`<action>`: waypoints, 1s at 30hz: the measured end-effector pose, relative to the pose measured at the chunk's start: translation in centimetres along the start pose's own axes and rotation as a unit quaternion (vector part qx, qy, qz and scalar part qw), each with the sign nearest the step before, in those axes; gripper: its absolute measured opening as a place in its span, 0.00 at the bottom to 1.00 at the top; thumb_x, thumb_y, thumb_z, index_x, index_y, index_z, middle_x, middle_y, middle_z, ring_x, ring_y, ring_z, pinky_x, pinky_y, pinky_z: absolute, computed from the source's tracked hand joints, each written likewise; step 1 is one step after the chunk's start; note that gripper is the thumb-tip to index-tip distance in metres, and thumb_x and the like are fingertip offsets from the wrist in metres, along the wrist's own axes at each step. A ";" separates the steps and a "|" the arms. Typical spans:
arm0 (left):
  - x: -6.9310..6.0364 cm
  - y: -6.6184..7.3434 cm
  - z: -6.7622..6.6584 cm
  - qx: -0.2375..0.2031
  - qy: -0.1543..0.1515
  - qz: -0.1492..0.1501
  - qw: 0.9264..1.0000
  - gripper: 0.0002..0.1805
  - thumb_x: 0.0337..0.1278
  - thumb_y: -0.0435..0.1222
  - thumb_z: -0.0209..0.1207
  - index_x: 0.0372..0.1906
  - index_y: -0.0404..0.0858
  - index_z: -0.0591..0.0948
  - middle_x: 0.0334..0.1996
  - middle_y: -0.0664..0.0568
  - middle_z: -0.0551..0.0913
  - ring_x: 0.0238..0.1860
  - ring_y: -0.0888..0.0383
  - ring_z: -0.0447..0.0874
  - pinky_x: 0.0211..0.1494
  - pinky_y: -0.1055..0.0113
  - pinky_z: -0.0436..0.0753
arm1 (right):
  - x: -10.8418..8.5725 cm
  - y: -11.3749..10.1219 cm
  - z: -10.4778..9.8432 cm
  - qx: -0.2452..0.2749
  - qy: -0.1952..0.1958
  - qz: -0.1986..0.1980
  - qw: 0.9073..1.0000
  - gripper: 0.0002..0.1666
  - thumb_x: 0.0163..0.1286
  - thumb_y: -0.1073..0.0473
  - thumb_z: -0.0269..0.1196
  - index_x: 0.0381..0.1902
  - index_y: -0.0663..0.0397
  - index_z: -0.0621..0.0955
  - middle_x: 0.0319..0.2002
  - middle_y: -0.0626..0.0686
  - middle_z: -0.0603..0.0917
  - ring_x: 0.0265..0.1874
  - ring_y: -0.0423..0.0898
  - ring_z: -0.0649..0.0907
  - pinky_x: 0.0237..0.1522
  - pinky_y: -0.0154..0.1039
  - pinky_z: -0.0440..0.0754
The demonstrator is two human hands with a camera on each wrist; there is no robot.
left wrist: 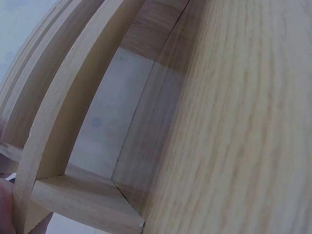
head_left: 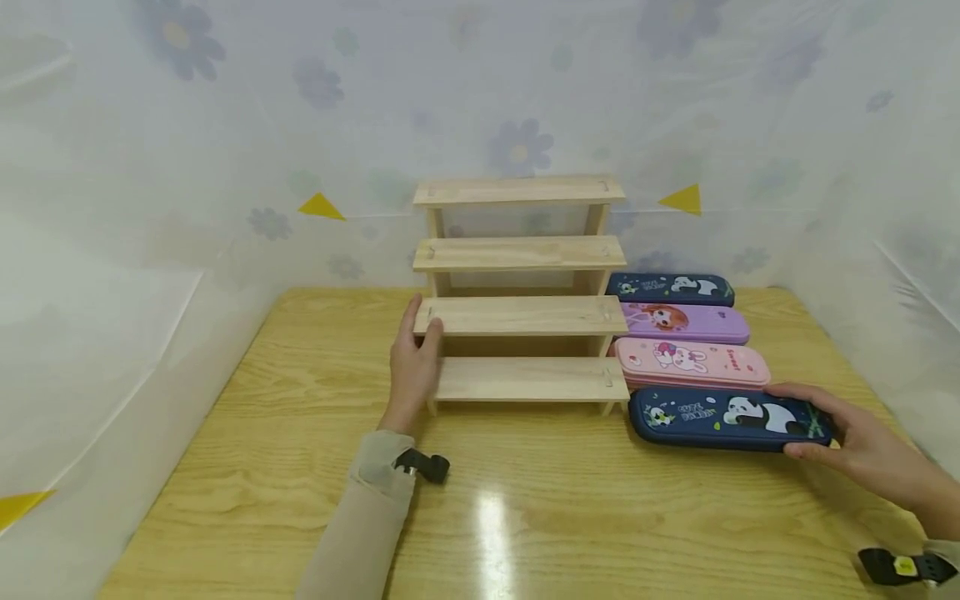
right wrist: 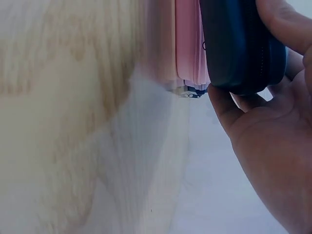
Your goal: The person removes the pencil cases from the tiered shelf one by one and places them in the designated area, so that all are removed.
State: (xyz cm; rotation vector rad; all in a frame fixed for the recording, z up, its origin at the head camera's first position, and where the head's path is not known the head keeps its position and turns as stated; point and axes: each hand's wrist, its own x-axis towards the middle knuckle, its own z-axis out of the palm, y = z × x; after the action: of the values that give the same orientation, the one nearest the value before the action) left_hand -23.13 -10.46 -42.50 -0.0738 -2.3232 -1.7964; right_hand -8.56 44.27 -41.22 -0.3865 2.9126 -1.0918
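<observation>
A pale wooden tiered shelf point(head_left: 525, 315) with several steps stands at the middle back of the table. My left hand point(head_left: 412, 367) grips its left end, the thumb over the second step from the bottom. The left wrist view catches the shelf's board point(left wrist: 63, 92) close up, with only a bit of the hand point(left wrist: 6, 207) at the corner. On the right, my right hand point(head_left: 862, 446) holds the right end of a navy pencil case point(head_left: 712, 425) with a panda print between thumb and fingers. In the right wrist view this case point(right wrist: 239, 44) appears raised off the table.
Behind the held case, pencil cases lie in a row against the shelf's right side: pink with a rabbit point(head_left: 690, 360), purple with a girl point(head_left: 697, 323), navy with a panda point(head_left: 675, 287). Flower-patterned white sheeting point(head_left: 480, 100) encloses the wooden table point(head_left: 300, 500) at back and sides.
</observation>
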 end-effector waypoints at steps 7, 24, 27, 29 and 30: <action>-0.1 0.0 -0.1 0.013 -0.002 -0.006 1.000 0.30 0.72 0.58 0.46 0.75 0.68 0.55 0.75 0.66 0.55 0.73 0.56 0.56 0.72 0.51 0.62 | 0.4 0.0 0.6 -0.014 -0.004 0.001 1.000 0.46 0.56 0.63 0.75 0.71 0.50 0.69 0.61 0.26 0.62 0.52 0.25 0.63 0.44 0.13 0.62; -0.2 0.2 -0.2 0.008 -0.014 -0.001 1.000 0.31 0.72 0.59 0.45 0.76 0.68 0.54 0.75 0.66 0.53 0.60 0.51 0.70 0.62 0.50 0.71 | 1.4 0.2 1.0 -0.067 0.011 -0.026 0.997 0.47 0.47 0.56 0.80 0.66 0.48 0.74 0.61 0.33 0.65 0.55 0.16 0.57 0.50 0.09 0.52; -0.2 0.3 -0.2 0.005 -0.014 -0.002 1.000 0.31 0.73 0.58 0.45 0.76 0.68 0.54 0.75 0.64 0.54 0.51 0.52 0.76 0.56 0.51 0.74 | 1.6 0.3 1.2 -0.074 0.019 -0.043 0.996 0.47 0.45 0.58 0.81 0.65 0.49 0.75 0.61 0.46 0.70 0.56 0.17 0.57 0.53 0.10 0.49; -0.3 0.3 -0.1 0.003 -0.012 -0.003 1.000 0.30 0.73 0.57 0.46 0.75 0.68 0.54 0.74 0.63 0.57 0.33 0.50 0.74 0.47 0.53 0.75 | 1.7 0.3 1.2 -0.081 0.023 -0.049 0.995 0.47 0.44 0.58 0.81 0.64 0.49 0.76 0.60 0.57 0.71 0.56 0.19 0.58 0.53 0.10 0.48; -0.3 0.3 -0.1 0.002 -0.012 -0.003 1.000 0.30 0.73 0.57 0.46 0.75 0.68 0.54 0.72 0.60 0.62 0.25 0.50 0.69 0.41 0.54 0.75 | 1.7 0.3 1.2 -0.085 0.023 -0.050 0.995 0.47 0.44 0.58 0.81 0.64 0.49 0.76 0.59 0.60 0.72 0.56 0.20 0.58 0.54 0.11 0.47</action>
State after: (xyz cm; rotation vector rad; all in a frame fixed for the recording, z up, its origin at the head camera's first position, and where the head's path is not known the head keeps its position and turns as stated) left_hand -22.77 -10.42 -42.22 -0.0872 -2.3447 -1.8038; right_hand -10.20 43.31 -42.21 -0.5218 3.0673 -0.8762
